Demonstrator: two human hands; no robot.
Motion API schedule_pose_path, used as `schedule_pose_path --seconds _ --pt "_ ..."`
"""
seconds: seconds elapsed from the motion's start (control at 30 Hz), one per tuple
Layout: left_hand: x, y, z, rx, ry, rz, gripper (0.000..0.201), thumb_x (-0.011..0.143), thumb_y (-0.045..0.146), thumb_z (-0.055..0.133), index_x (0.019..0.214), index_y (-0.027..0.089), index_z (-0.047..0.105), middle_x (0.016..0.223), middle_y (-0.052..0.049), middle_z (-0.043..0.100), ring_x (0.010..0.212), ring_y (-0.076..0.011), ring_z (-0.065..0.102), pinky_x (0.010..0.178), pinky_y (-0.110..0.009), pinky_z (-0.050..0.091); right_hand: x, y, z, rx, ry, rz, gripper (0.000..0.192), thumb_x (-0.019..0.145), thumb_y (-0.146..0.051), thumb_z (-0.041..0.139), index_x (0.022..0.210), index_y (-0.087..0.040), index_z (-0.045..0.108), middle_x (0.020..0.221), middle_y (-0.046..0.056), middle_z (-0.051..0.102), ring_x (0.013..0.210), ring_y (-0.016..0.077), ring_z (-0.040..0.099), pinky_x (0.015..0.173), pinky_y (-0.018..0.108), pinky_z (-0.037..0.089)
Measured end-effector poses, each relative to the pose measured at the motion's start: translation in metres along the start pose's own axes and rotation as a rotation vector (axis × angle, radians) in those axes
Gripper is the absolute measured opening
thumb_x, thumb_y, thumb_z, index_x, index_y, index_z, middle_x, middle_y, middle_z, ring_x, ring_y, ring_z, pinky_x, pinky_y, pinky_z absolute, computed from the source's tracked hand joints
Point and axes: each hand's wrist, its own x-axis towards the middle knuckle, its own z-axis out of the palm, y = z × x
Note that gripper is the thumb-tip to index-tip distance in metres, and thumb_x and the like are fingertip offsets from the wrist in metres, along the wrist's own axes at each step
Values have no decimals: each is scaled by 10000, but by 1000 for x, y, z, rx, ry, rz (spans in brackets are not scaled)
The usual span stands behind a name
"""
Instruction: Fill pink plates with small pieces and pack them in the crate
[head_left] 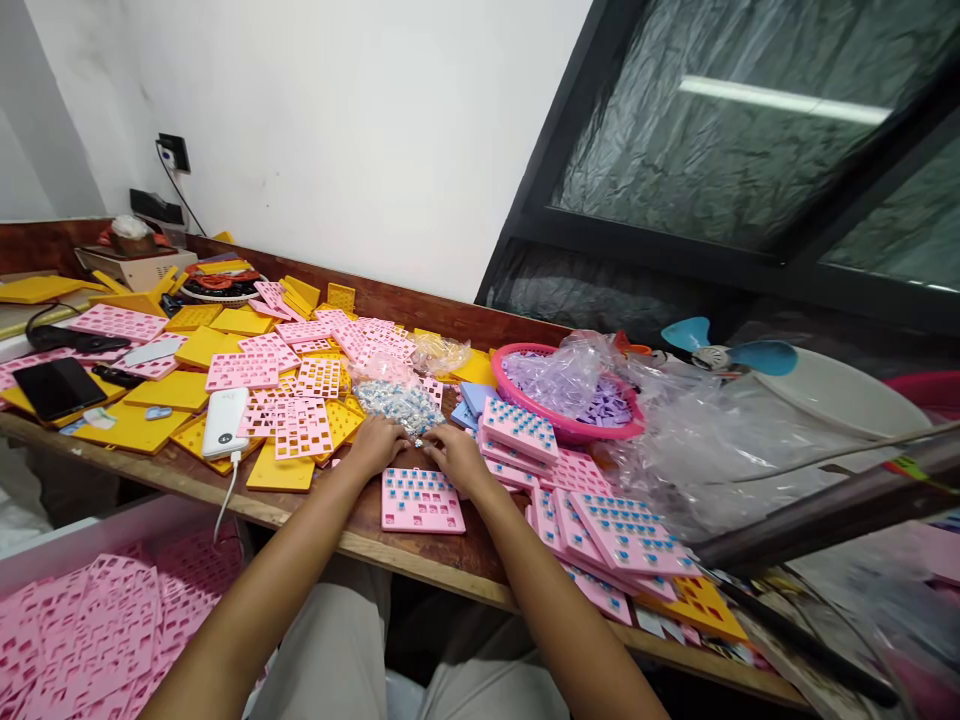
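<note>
Head view, L to R. Far L on table: black phone, yellow plates, white power bank w/ cable hanging over the edge. Below the edge, bin of empty pink frames.

Centre: heap of small blue-and-clear parts lying just beyond both hands. Left hand palm down at the heap's near edge, fingers curled into the pile; grip half-closed, can't tell if a part is pinched. Right hand touching the left at the fingertips, fingers bent down at the same edge; grip also unclear, prob. narrow. Directly under the wrists: pink tray, flat on table, top rows filled w/ blue parts, lower rows empty.

R: filled pink trays stacked overlapping, pink basket w/ purple bits, crumpled clear plastic.

Step, as judged: picking parts from heap to load the tray, approx. half done. Next move calls for one part pinched singly, turned right way up, pressed into an empty slot in the lower rows.
</note>
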Motion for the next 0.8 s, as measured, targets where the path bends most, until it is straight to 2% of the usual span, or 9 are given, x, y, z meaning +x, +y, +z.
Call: schedule_pose_path --seconds 0.13,0.23,0.3,0.4,0.5,0.63,0.7,0.8 --pt "0 0 -4 -122 -43 2 123 864 296 694 945 269 783 924 -43 758 942 -234 634 896 -340 435 -52 -8 -14 341 121 -28 180 915 -233 638 1063 -212 740 1043 82 698 971 219 638 858 341 497" --pt "0 2 -14 -213 -46 -22 116 822 231 717 919 248 779 884 -33 754 886 -213 643 862 -320 455 -85 -23 -11 454 190 28 203 948 -275 602 1088 -232 743 1048 85 675 988 222 628 862 352 503" --pt "-6 6 -27 -302 6 -53 122 815 208 707 918 220 772 872 -36 746 855 -200 642 832 -308 468 -97 -31 -4 473 229 47 196 957 -274 588 1069 -236 744 1022 80 667 976 219 623 867 357 499" --pt "-33 19 -50 -459 91 -58 133 831 228 684 939 198 755 910 -42 738 828 -182 638 793 -292 481 -100 -36 4 469 242 41 131 937 -262 621 982 -231 739 979 66 665 957 214 619 878 357 487" --pt "-77 36 -63 -501 67 -48 111 825 273 712 914 217 747 917 -35 728 846 -185 627 783 -291 472 -95 -35 7 459 232 38 34 888 -241 685 890 -219 711 932 47 670 901 202 620 833 336 479" --pt "-122 53 -57 -512 -28 -76 86 818 276 722 873 225 765 844 -35 706 809 -186 615 734 -286 446 -85 -35 10 374 182 75 115 792 -210 781 834 -200 674 840 19 656 786 181 594 722 295 441" --pt "-128 56 -50 -564 -47 -103 103 822 281 715 877 216 773 841 -37 699 770 -174 614 706 -278 442 -81 -36 11 342 160 105 171 755 -210 811 814 -191 652 805 9 640 742 171 575 682 280 419" --pt "-124 55 -46 -604 -49 -149 128 809 294 720 877 202 779 847 -39 702 727 -161 611 682 -271 443 -79 -37 12 341 116 122 199 745 -227 822 820 -185 643 782 2 633 714 162 568 651 265 410"
